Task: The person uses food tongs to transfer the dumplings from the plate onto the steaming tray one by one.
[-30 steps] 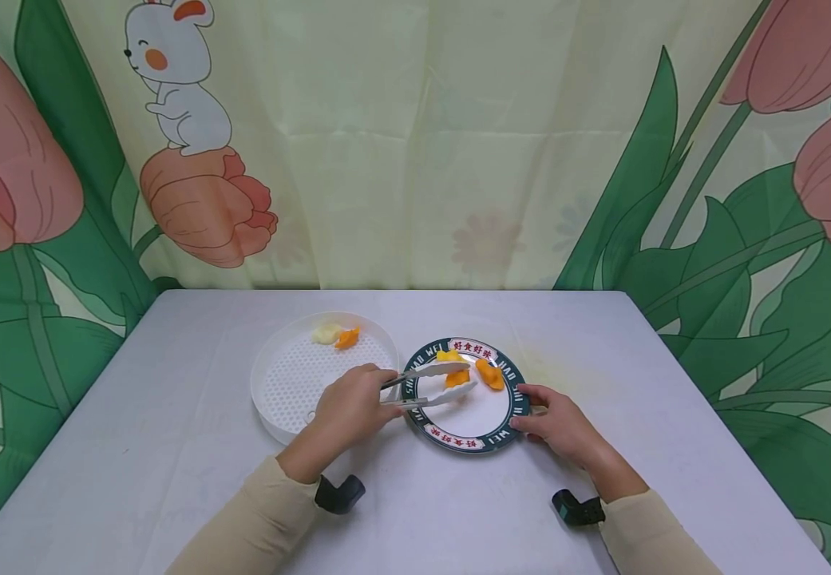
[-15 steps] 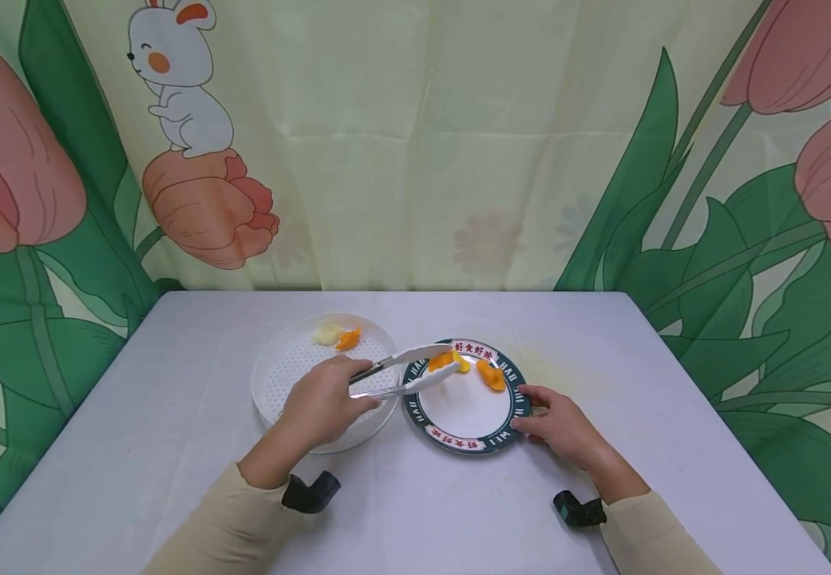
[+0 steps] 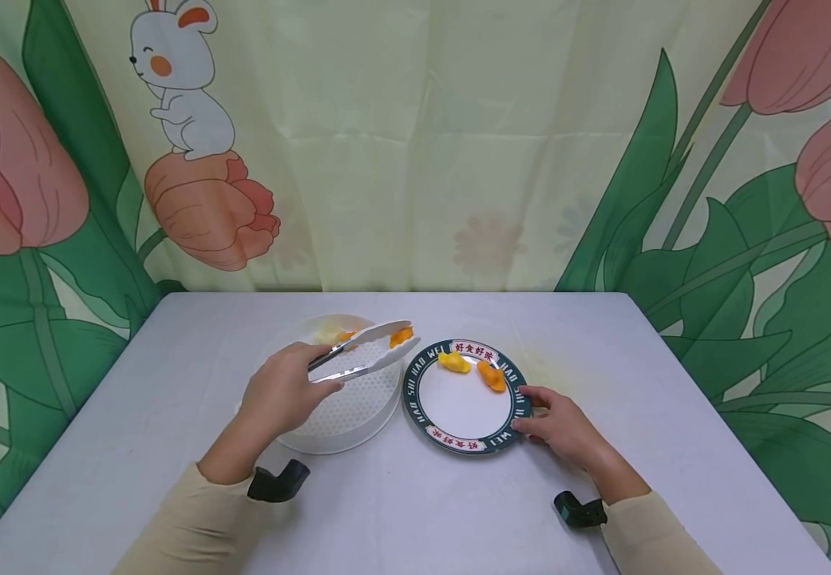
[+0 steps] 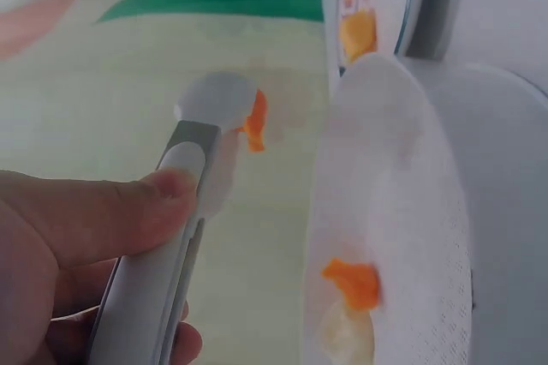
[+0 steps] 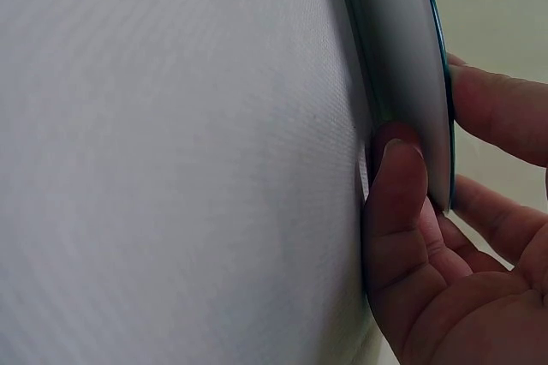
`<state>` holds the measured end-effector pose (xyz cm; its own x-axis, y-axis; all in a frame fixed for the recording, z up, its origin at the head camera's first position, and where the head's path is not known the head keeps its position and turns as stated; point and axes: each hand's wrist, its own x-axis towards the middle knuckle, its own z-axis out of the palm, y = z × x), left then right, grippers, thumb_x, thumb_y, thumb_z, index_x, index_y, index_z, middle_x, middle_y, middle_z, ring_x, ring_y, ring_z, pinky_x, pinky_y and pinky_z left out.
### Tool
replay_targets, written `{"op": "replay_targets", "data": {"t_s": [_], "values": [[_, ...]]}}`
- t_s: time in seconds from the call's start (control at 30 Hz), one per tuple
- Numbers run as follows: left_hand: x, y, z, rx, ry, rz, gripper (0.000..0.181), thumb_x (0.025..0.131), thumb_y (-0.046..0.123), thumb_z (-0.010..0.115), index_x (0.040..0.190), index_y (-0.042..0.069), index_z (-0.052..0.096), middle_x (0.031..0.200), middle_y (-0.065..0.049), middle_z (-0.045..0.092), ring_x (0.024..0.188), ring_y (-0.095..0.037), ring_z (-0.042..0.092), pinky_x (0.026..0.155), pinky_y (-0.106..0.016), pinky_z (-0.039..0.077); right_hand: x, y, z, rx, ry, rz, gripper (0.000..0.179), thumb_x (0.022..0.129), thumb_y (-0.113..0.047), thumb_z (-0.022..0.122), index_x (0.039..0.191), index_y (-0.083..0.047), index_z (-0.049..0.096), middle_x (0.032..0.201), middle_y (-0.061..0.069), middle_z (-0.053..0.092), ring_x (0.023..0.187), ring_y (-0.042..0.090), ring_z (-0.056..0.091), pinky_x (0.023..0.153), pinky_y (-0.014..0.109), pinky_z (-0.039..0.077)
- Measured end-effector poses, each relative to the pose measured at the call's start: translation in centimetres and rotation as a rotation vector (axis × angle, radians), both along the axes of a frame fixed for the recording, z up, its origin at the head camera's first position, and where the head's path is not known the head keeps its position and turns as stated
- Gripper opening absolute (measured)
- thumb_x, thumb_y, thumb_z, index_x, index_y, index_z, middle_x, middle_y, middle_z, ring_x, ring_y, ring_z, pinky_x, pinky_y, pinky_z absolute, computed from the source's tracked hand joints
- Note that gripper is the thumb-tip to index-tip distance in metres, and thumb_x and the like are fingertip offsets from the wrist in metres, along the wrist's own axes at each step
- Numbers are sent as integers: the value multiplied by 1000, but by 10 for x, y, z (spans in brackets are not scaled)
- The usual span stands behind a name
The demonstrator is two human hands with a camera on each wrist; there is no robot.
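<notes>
My left hand [image 3: 278,391] grips tongs [image 4: 154,254] with white tips, thumb along one arm in the left wrist view. An orange dumpling-like piece [image 3: 401,337] is pinched between the tips, raised over the right edge of the round white perforated tray [image 3: 343,427]. A pale piece [image 3: 329,334] and another orange piece [image 4: 355,284] lie at the tray's far side, partly behind the tongs in the head view. The green-rimmed plate [image 3: 451,411] bears a yellow piece [image 3: 454,362] and an orange one [image 3: 491,375]. My right hand [image 3: 559,423] holds its right rim, fingers above and below.
Tray and plate stand side by side on a white-covered table [image 3: 444,511]. Behind the table's far edge hangs a curtain [image 3: 415,160] printed with tulips and a rabbit. A dark wrist camera [image 3: 278,481] sits on each wrist.
My left hand has drawn the tongs left from the plate, lifting an orange piece off it and over to the tray. The yellow piece now shows in full. My right hand stays on the rim.
</notes>
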<state>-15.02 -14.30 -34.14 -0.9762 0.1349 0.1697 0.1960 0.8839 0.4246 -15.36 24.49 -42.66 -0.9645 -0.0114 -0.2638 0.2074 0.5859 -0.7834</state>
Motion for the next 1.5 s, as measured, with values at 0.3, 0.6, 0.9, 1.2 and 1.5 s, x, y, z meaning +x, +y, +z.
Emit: {"op": "replay_targets", "data": {"t_s": [0.3, 0.6, 0.9, 1.2, 1.5], "values": [[-6, -16, -7, -2, -76, 91, 59, 84, 24, 83, 135, 2, 61, 117, -19, 65, 94, -30, 61, 67, -41, 52, 0, 0, -1, 5, 7, 1, 70, 88, -16, 77, 148, -2, 44, 140, 25, 48, 101, 27, 57, 82, 34, 56], [-14, -25, -14, -18, -129, 125, 59, 85, 24, 81, 136, 2, 60, 118, -20, 63, 95, -31, 60, 69, -43, 51, 0, 0, -1, -2, 4, 1, 70, 89, -16, 77, 148, -3, 44, 141, 26, 48, 103, 28, 57, 83, 34, 56], [-20, -25, -22, -26, -172, 141, 60, 86, 26, 80, 137, 2, 59, 122, -21, 62, 100, -33, 60, 73, -46, 52, -1, -1, -1, 2, -2, -3, 70, 89, -17, 78, 148, -3, 44, 142, 26, 47, 105, 29, 57, 84, 35, 56], [-25, -27, -27, -53, -185, 133, 59, 85, 27, 80, 136, 4, 61, 120, -19, 63, 101, -34, 61, 71, -48, 51, -1, 0, 0, 3, 0, -5, 70, 88, -16, 77, 148, -3, 44, 140, 25, 48, 101, 27, 57, 82, 33, 56], [-26, -23, -29, -67, -204, 149, 59, 84, 26, 81, 136, 4, 61, 117, -18, 63, 97, -31, 61, 70, -46, 51, -1, 0, -1, -6, -3, -5, 69, 88, -16, 77, 148, -3, 44, 141, 25, 48, 101, 27, 57, 82, 33, 56]]}}
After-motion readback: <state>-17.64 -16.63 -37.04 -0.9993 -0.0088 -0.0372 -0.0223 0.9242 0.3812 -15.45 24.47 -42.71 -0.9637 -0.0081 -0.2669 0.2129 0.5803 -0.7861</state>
